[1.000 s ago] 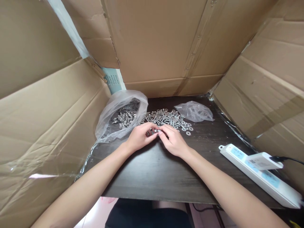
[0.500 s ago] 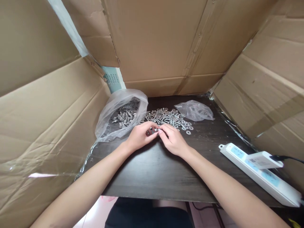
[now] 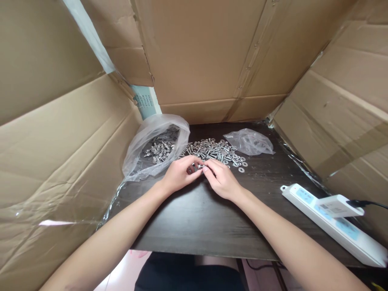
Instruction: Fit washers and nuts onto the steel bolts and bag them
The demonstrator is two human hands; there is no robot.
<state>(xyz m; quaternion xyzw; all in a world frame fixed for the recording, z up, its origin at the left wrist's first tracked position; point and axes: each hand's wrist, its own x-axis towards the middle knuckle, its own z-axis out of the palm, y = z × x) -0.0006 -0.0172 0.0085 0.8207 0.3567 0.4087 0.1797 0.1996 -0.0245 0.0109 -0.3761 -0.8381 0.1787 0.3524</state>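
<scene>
Over the dark table, my left hand (image 3: pixel 182 173) and my right hand (image 3: pixel 220 178) meet at the fingertips. Between them is a small silver bolt (image 3: pixel 200 166), pinched from both sides; fingers cover much of it, and whether a nut or washer sits on it is hard to make out. Just beyond my fingers spreads a loose pile of bolts, nuts and washers (image 3: pixel 214 150). A clear plastic bag (image 3: pixel 133 155) lies open left of the pile, with many metal fasteners (image 3: pixel 162 150) inside its mouth.
A second, crumpled plastic bag (image 3: pixel 250 141) lies behind the pile on the right. At the right table edge sits a white power strip (image 3: pixel 330 230) with a plugged-in adapter (image 3: pixel 341 205) and black cable. Cardboard walls (image 3: pixel 209 52) enclose the table (image 3: pixel 188 226) at the back and sides.
Both hands stay in nearly the same place, still pinching the bolt, with only slight finger movement. The whole view has shifted very slightly.
</scene>
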